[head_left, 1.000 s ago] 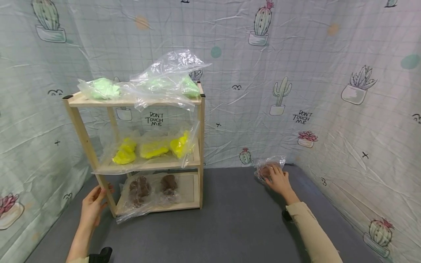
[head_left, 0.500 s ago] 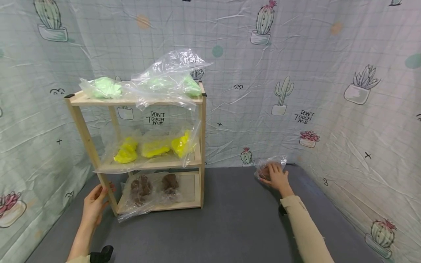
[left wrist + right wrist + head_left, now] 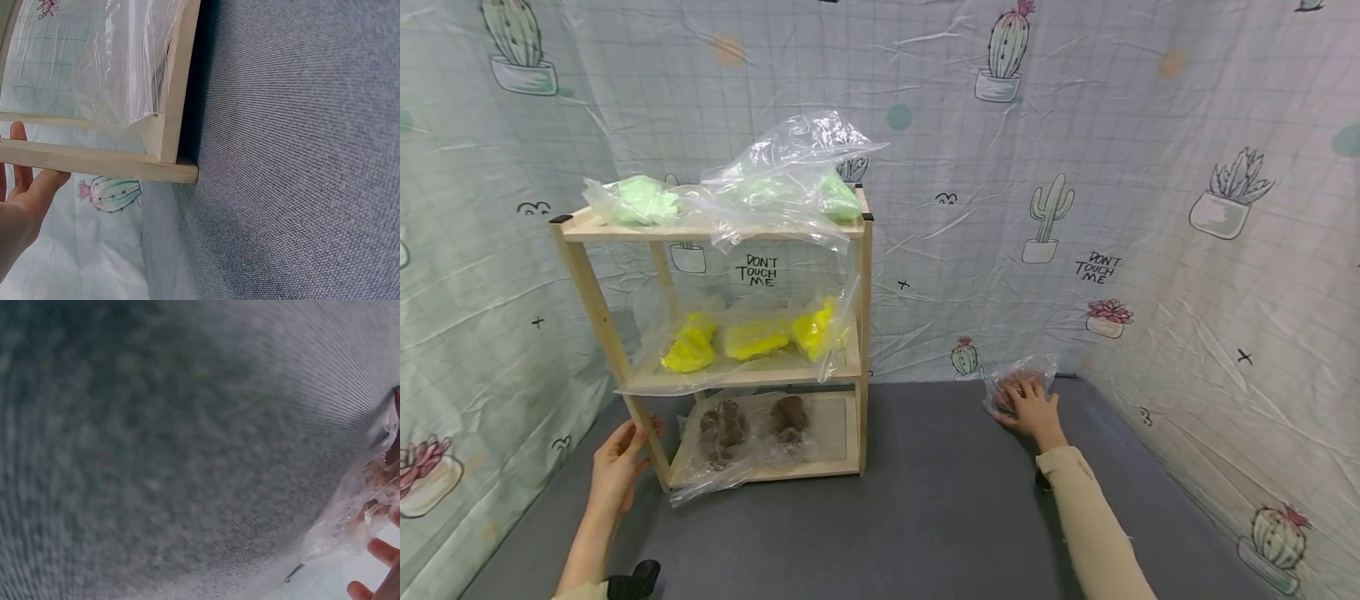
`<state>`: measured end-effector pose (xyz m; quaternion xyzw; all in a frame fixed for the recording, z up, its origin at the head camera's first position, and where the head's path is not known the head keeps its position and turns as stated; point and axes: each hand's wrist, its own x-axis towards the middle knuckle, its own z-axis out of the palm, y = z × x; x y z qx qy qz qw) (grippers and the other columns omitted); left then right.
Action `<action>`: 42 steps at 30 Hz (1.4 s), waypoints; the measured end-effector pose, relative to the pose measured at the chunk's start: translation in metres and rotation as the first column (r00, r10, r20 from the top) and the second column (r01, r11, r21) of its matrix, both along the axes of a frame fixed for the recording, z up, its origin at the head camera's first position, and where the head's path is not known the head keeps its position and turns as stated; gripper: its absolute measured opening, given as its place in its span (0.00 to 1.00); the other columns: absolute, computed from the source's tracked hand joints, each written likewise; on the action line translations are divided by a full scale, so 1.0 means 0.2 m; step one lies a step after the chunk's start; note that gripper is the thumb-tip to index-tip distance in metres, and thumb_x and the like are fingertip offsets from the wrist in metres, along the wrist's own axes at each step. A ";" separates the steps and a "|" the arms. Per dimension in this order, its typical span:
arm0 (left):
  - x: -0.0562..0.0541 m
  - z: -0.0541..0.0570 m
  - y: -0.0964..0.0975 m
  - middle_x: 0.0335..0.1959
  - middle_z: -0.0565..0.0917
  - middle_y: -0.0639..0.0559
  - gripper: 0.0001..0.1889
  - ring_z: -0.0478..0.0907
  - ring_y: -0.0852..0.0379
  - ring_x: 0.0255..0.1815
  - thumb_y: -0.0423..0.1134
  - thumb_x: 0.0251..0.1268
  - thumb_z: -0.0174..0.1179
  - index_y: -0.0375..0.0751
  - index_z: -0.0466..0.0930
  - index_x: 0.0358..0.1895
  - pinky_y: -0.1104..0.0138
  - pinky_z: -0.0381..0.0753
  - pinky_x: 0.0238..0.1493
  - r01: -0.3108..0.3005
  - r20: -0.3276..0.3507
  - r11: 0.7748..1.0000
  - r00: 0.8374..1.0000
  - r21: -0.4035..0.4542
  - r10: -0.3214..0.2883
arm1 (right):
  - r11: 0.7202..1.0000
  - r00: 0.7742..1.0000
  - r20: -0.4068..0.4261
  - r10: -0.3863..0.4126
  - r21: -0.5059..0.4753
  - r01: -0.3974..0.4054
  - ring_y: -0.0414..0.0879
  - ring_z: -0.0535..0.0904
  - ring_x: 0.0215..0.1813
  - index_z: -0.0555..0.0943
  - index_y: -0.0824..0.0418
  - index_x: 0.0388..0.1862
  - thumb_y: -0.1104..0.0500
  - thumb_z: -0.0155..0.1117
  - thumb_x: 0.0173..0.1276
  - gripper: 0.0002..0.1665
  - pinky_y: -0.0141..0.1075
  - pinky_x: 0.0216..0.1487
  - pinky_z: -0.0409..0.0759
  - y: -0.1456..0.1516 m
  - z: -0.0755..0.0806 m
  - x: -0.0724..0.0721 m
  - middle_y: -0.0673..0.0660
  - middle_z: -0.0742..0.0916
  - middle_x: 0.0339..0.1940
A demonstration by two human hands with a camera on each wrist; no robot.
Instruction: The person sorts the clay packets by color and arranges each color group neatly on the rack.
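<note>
At the back right of the table, my right hand holds a clear plastic bag with a brown lump in it, fingers bent over its near side. Only fingertips and part of that crinkled bag show at the right wrist view's edge. On the other side, my left hand grips the left front post of a small wooden shelf, thumb on one side and fingers on the other. Two bagged brown lumps lie on its bottom tier.
Bagged yellow lumps lie on the middle tier, and bagged pale green lumps on top. Loose plastic overhangs the tiers' front edges. A grey cloth surface extends in front. Cactus-printed sheeting hangs behind and at both sides.
My right hand's fingers have drawn slightly toward the near side of the bag, uncovering more of the brown lump. The left hand keeps its place on the post.
</note>
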<state>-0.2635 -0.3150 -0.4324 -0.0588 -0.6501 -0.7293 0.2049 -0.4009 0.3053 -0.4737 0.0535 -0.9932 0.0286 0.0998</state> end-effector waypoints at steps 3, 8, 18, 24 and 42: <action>0.00 0.00 0.00 0.36 0.80 0.72 0.14 0.76 0.76 0.39 0.42 0.65 0.47 0.46 0.73 0.52 0.80 0.72 0.31 -0.013 0.016 1.000 1.000 -0.013 0.013 | 1.000 1.000 -0.008 0.005 0.027 -0.005 0.66 0.59 0.60 0.66 0.57 0.62 0.39 0.60 0.56 0.39 0.67 0.50 0.56 0.00 0.00 0.00 0.66 0.67 0.60; 0.00 0.00 0.00 0.36 0.80 0.72 0.14 0.76 0.77 0.39 0.43 0.65 0.47 0.49 0.73 0.51 0.80 0.71 0.30 -0.010 0.019 1.000 1.000 -0.013 0.011 | 0.998 0.999 -0.026 0.021 0.051 -0.020 0.66 0.59 0.60 0.67 0.57 0.61 0.39 0.61 0.55 0.39 0.66 0.50 0.58 0.01 0.01 0.01 0.66 0.69 0.58; 0.00 0.00 0.00 0.36 0.80 0.72 0.16 0.75 0.77 0.40 0.43 0.65 0.47 0.44 0.71 0.54 0.80 0.71 0.31 -0.014 0.014 1.000 1.000 -0.016 0.015 | 0.992 0.994 -0.059 0.096 0.085 -0.091 0.67 0.63 0.53 0.71 0.57 0.53 0.42 0.65 0.52 0.33 0.61 0.45 0.64 0.01 0.04 0.02 0.65 0.74 0.52; 0.00 0.00 0.01 0.37 0.80 0.72 0.16 0.75 0.77 0.40 0.42 0.65 0.47 0.44 0.71 0.54 0.80 0.71 0.31 -0.007 0.005 1.000 1.000 -0.015 0.007 | 0.989 0.989 -0.058 0.135 0.074 -0.130 0.69 0.64 0.52 0.72 0.57 0.52 0.45 0.67 0.52 0.31 0.61 0.45 0.65 0.01 0.03 0.03 0.66 0.75 0.49; 0.00 0.00 0.01 0.36 0.81 0.71 0.14 0.76 0.77 0.39 0.41 0.65 0.47 0.47 0.73 0.52 0.80 0.73 0.31 0.018 -0.006 1.000 1.000 0.010 -0.018 | 0.962 0.960 -0.125 0.249 0.144 -0.231 0.67 0.67 0.45 0.76 0.53 0.47 0.53 0.71 0.43 0.28 0.63 0.41 0.65 -0.02 0.04 0.15 0.61 0.79 0.39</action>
